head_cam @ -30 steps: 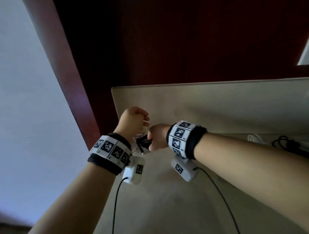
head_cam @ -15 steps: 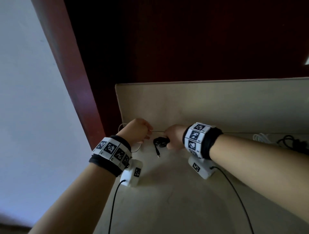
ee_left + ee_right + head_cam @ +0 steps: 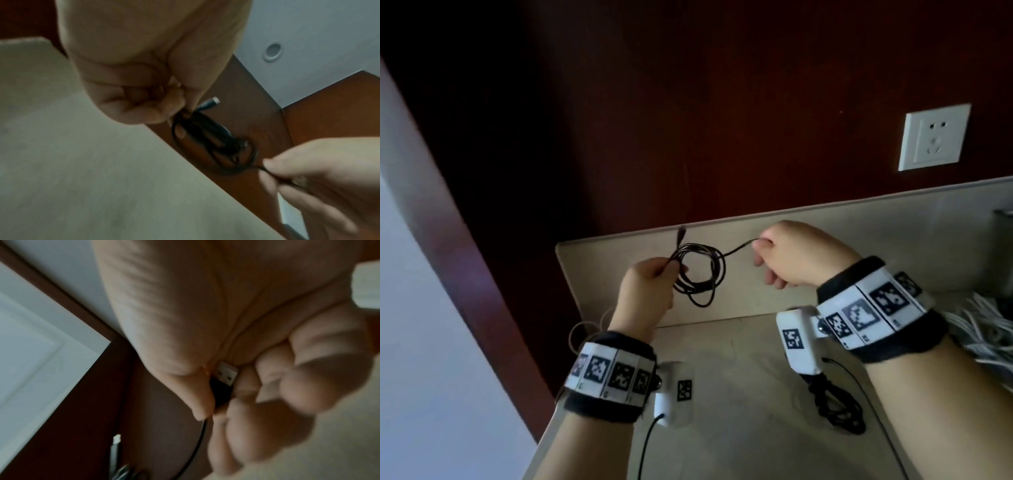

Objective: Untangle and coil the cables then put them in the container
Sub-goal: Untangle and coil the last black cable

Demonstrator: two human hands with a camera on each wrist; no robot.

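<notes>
A thin black cable [image 3: 698,270] is held up in the middle of the head view, above the pale counter [image 3: 722,394] and in front of its raised back edge, already gathered into several loose loops. The loops are pinched at their left side by the left hand [image 3: 647,291], whose fingers are curled round the bundle; in the left wrist view the same bundle [image 3: 216,141] hangs just below the curled fingers, with a small metal-tipped plug [image 3: 208,103] sticking out beside the thumb. From the upper right of the loops a single strand runs to the right hand [image 3: 794,253], where it is pinched between thumb and forefinger — the other fingers are loosely curled below. In the right wrist view a USB plug [image 3: 226,374] is seen clamped between thumb and fingers at centre frame, the black strand leaving downward from it. Lower right of centre in the head view, another dark tangle of cable [image 3: 835,407] lies on the counter beneath the right wrist, and a heap of white cables [image 3: 983,329] lies at the right edge. A white wall socket [image 3: 935,137] is set in the dark red wall at upper right. The container cannot be identified with certainty — only a grey object [image 3: 1003,253], cut by the right edge, is seen.
</notes>
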